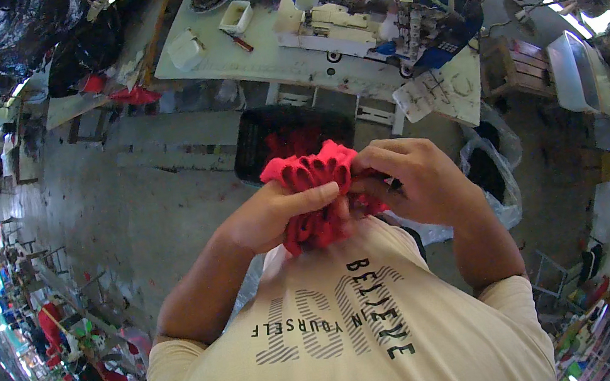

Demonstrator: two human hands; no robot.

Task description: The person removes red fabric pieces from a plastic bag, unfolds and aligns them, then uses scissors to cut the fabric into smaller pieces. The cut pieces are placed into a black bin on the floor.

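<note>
A thick bundle of red fabric pieces (310,170), its layers bunched in wavy folds, is held up close in front of my chest. My left hand (269,211) is wrapped around its left side, with the thumb lying across the front. At the bundle's right edge, the bent fingers of my right hand (415,171) are closed on the cloth. Parts of the fingertips are hidden behind the fabric and the hand. Just beyond the bundle stands a black crate (248,148) with more red cloth (294,142) inside it.
Ahead is a pale worktable (247,58) bearing a blue and white industrial sewing machine (344,25), a small white open box (236,17) and a red-handled tool (243,43). A clear plastic bag (508,193) lies at right, near a wooden crate (518,71) and a white tub (573,75).
</note>
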